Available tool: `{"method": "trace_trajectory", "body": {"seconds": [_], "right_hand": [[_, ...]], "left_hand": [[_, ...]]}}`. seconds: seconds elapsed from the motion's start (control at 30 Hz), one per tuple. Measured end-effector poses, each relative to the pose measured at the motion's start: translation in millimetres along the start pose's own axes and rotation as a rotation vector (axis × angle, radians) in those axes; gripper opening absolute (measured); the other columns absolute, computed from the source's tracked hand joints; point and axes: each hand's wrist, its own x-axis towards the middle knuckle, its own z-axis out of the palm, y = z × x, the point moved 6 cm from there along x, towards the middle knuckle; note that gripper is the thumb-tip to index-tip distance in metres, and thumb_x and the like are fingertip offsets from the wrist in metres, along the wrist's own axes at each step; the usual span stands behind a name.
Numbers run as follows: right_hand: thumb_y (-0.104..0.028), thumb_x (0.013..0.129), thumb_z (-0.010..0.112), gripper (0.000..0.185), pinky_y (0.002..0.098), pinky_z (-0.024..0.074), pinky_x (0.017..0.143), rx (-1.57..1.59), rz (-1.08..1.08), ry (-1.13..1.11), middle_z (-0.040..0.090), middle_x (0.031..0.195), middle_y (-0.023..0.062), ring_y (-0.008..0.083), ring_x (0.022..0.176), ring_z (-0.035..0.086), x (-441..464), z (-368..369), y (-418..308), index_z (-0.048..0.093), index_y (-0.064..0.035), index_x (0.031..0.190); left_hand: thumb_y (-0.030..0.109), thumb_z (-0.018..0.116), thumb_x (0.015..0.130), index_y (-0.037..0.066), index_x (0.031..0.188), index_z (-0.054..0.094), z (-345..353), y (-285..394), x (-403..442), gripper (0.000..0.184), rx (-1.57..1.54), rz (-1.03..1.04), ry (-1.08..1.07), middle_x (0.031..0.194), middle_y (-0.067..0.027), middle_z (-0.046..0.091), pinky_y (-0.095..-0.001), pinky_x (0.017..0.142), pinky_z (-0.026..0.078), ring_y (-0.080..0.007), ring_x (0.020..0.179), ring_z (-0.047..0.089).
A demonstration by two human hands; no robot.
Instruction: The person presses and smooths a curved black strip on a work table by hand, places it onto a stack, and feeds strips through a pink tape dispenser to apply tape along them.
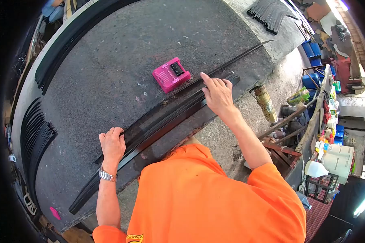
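A long thin black strip (247, 54) lies slantwise across the dark table, its pointed far end toward the upper right. My left hand (112, 145), with a metal watch on its wrist, has its fingers pinched on this strip near its lower end. Index finger stretched out over the strip, my right hand (219, 95) rests farther up, its other fingers slightly bent at the end of a stack of black strips (162, 115). That stack runs along the table's near edge, below both hands. Beyond the strip sits a bright pink plastic box (168, 81) with a black piece on top.
Fanned black strips (36, 137) lie at the table's left, more strips (69, 44) along its far edge, and a grey bundle (271, 14) at upper right. A small pink piece (55, 213) is at lower left. Blue containers (311, 49) and a black crate (322, 187) stand right.
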Motion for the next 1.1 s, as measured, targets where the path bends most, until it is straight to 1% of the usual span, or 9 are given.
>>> {"method": "trace_trajectory", "body": {"seconds": [0.27, 0.37, 0.4, 0.53, 0.63, 0.67, 0.8, 0.93, 1.1], "right_hand": [[-0.023, 0.096, 0.066, 0.068, 0.0582, 0.0297, 0.114, -0.039, 0.021, -0.008, 0.062, 0.130, 0.0094, 0.0280, 0.131, 0.054, -18.3, 13.1, 52.0, 0.040, -0.0121, 0.158], [-0.025, 0.097, 0.066, 0.071, 0.0590, 0.0312, 0.113, 0.026, 0.185, 0.159, 0.059, 0.135, 0.0110, 0.0293, 0.133, 0.053, -18.6, 8.2, 104.6, 0.036, -0.0115, 0.160], [-0.026, 0.100, 0.062, 0.068, 0.0608, 0.0308, 0.114, 0.077, 0.268, 0.185, 0.057, 0.140, 0.0124, 0.0321, 0.134, 0.052, -20.3, 8.3, 125.3, 0.035, -0.0105, 0.161], [-0.028, 0.105, 0.056, 0.063, 0.0627, 0.0251, 0.120, 0.206, 0.440, 0.169, 0.054, 0.148, 0.0146, 0.0382, 0.139, 0.048, -25.7, 25.5, 166.2, 0.034, -0.0087, 0.161], [-0.028, 0.105, 0.057, 0.063, 0.0633, 0.0248, 0.120, 0.092, 0.342, 0.226, 0.055, 0.149, 0.0163, 0.0397, 0.142, 0.046, -28.2, 37.2, 150.6, 0.035, -0.0086, 0.160], [-0.029, 0.104, 0.057, 0.062, 0.0610, 0.0270, 0.120, 0.129, 0.347, 0.231, 0.054, 0.149, 0.0207, 0.0427, 0.142, 0.045, -28.8, 37.0, 143.7, 0.038, -0.0067, 0.159], [-0.030, 0.102, 0.061, 0.064, 0.0562, 0.0334, 0.117, 0.137, 0.321, 0.298, 0.054, 0.144, 0.0264, 0.0465, 0.136, 0.047, -29.4, 35.4, 122.5, 0.042, -0.0014, 0.155], [-0.029, 0.097, 0.066, 0.070, 0.0575, 0.0339, 0.116, 0.162, 0.243, 0.254, 0.053, 0.145, 0.0269, 0.0475, 0.135, 0.047, -44.1, 37.5, 70.0, 0.040, 0.0004, 0.155], [-0.028, 0.097, 0.067, 0.072, 0.0607, 0.0261, 0.120, 0.318, 0.243, 0.143, 0.053, 0.146, 0.0228, 0.0436, 0.138, 0.047, -73.6, 43.7, 8.6, 0.037, -0.0018, 0.158]], "left_hand": [[0.008, 0.069, 0.089, 0.010, 0.102, 0.067, -4.8, 6.7, 4.0, 0.014, 0.019, -0.044, -0.035, 0.098, -0.0058, 0.071, -0.0415, 0.085, 0.038, -0.0274, 0.094, 0.065], [0.007, 0.069, 0.089, 0.010, 0.102, 0.067, -0.7, 3.1, 4.7, 0.014, 0.023, -0.053, -0.061, 0.098, -0.0060, 0.071, -0.0413, 0.086, 0.038, -0.0277, 0.094, 0.065], [0.007, 0.070, 0.088, 0.009, 0.102, 0.068, -0.7, 3.1, 4.7, 0.014, 0.025, -0.053, -0.059, 0.099, -0.0064, 0.071, -0.0408, 0.087, 0.038, -0.0279, 0.094, 0.065], [0.006, 0.071, 0.087, 0.008, 0.103, 0.068, 0.9, 0.2, 3.9, 0.016, 0.021, -0.099, -0.091, 0.103, -0.0069, 0.072, -0.0404, 0.088, 0.039, -0.0277, 0.095, 0.066], [0.006, 0.071, 0.087, 0.008, 0.103, 0.068, -0.7, 2.6, 4.6, 0.016, 0.032, -0.105, -0.093, 0.103, -0.0067, 0.072, -0.0401, 0.088, 0.039, -0.0276, 0.095, 0.066], [0.006, 0.071, 0.087, 0.008, 0.103, 0.068, -0.3, 2.8, 4.5, 0.017, 0.036, -0.105, -0.095, 0.103, -0.0067, 0.072, -0.0400, 0.088, 0.039, -0.0276, 0.095, 0.066], [0.006, 0.071, 0.087, 0.008, 0.104, 0.068, -0.8, 3.5, 4.5, 0.017, 0.045, -0.091, -0.091, 0.103, -0.0065, 0.072, -0.0399, 0.088, 0.039, -0.0273, 0.096, 0.066], [0.007, 0.071, 0.088, 0.009, 0.104, 0.067, -2.3, 4.7, 3.9, 0.017, 0.055, -0.068, -0.094, 0.103, -0.0061, 0.071, -0.0402, 0.087, 0.039, -0.0267, 0.096, 0.066], [0.007, 0.070, 0.088, 0.010, 0.102, 0.067, -3.3, 7.7, 1.5, 0.015, 0.052, -0.017, -0.033, 0.098, -0.0053, 0.070, -0.0404, 0.086, 0.038, -0.0268, 0.094, 0.065]]}}
